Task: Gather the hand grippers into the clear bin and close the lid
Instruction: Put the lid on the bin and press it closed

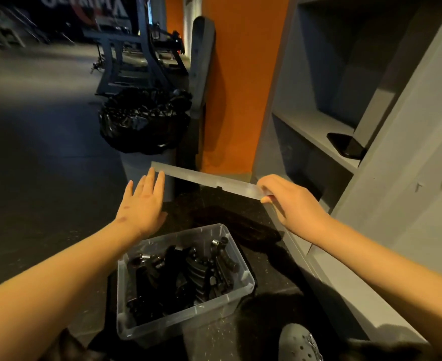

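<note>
Beyond the open clear bin (188, 319), right hand (290, 201) pinches the lid (204, 178), edge-on.

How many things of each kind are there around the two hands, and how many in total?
Transparent plastic storage bin: 1
Transparent flat plastic lid: 1
Black smartphone on the grey shelf: 1
Grey trash can with black bag: 1
Grey perforated clog: 1
Black hand grippers in the bin: tangled, not countable
Total: 5, plus the grippers
</note>
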